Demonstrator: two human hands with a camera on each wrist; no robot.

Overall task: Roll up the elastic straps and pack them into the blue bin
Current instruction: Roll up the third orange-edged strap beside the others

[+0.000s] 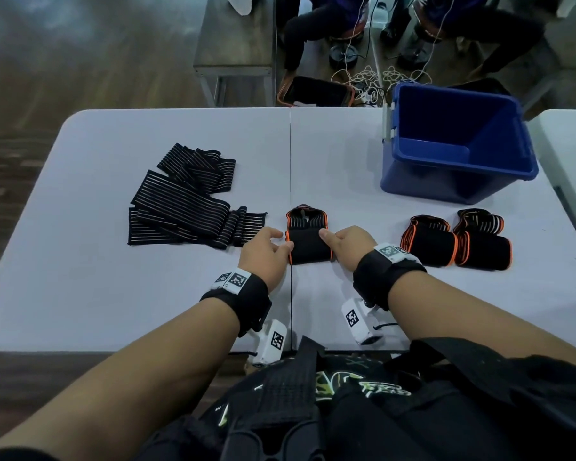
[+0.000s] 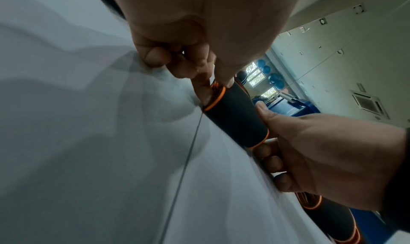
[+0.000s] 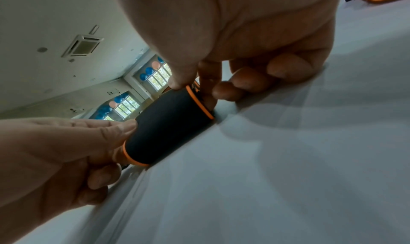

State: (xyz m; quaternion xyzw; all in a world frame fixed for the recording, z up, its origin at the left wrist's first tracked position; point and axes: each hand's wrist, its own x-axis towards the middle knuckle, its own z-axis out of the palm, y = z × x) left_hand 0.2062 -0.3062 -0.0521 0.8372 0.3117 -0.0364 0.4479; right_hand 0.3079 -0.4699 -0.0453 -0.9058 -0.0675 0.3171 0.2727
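While my left hand (image 1: 267,251) and right hand (image 1: 346,245) pinch the 2 ends of the strap (image 1: 308,244) at mid-table (image 1: 180,294), rolling is under way; next, I judge, finish the roll, then carry it to the blue bin (image 1: 459,141).
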